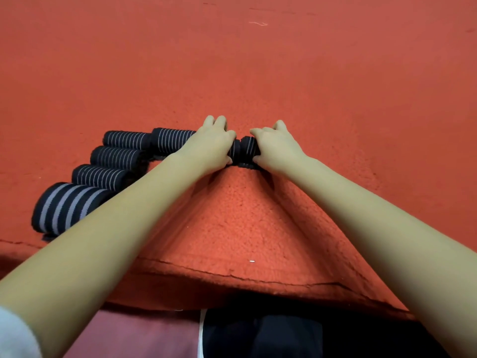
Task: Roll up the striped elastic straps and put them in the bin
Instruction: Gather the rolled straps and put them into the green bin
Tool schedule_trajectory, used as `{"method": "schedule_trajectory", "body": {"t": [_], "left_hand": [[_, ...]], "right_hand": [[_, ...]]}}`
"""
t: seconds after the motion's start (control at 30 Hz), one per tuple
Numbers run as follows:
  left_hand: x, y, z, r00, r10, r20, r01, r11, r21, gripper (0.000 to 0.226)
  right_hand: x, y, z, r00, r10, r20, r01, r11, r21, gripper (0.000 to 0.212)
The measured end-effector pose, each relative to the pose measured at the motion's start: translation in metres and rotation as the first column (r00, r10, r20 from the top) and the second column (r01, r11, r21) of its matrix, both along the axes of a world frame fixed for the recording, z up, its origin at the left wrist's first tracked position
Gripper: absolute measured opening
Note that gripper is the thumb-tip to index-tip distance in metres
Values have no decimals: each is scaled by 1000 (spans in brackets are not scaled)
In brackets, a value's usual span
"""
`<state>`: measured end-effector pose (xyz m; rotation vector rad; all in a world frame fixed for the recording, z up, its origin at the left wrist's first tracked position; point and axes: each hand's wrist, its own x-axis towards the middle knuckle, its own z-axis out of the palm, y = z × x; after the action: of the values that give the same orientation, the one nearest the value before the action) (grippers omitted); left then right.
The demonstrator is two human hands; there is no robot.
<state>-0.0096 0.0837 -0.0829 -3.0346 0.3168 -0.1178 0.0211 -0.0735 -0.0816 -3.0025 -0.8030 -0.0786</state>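
Note:
A black strap roll with thin pale stripes [244,149] lies on the red carpet at the centre, mostly covered by my hands. My left hand [213,143] grips its left end and my right hand [275,147] grips its right end, fingers curled over the top. To the left, several finished rolls lie in a curved row: one beside my left hand [171,139], another further left [126,139], two below them [116,157] [100,175], and a larger roll with broad grey stripes [65,208] nearest to me. No bin is in view.
The red carpet [258,73] stretches far ahead and to the right. Its near edge [232,276] runs below my forearms. Dark and pinkish cloth [232,334] lies at the bottom of the view.

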Motion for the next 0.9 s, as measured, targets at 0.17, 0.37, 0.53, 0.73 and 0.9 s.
{"method": "schedule_trajectory", "body": {"t": [0.17, 0.37, 0.53, 0.73, 0.9], "left_hand": [[-8, -5, 5, 999, -55, 0, 55, 997, -53, 32], [-34, -37, 28, 987, -151, 58, 162, 913, -375, 45], [-61, -102, 43, 942, -326, 72, 319, 811, -490, 43], [-92, -213, 46, 825, -564, 38, 485, 672, -560, 36], [-128, -327, 42, 639, -767, 59, 659, 507, -556, 36]], "right_hand": [[-18, -8, 9, 998, -23, -64, 29, 995, 98, 49], [-55, -69, 32, 977, -76, -201, 161, 878, 450, 51], [-104, -145, 47, 954, -123, -273, 263, 781, 566, 44], [-180, -254, 54, 947, -224, -232, 319, 753, 575, 54], [-260, -354, 62, 876, -407, -258, 481, 702, 524, 43]]}}
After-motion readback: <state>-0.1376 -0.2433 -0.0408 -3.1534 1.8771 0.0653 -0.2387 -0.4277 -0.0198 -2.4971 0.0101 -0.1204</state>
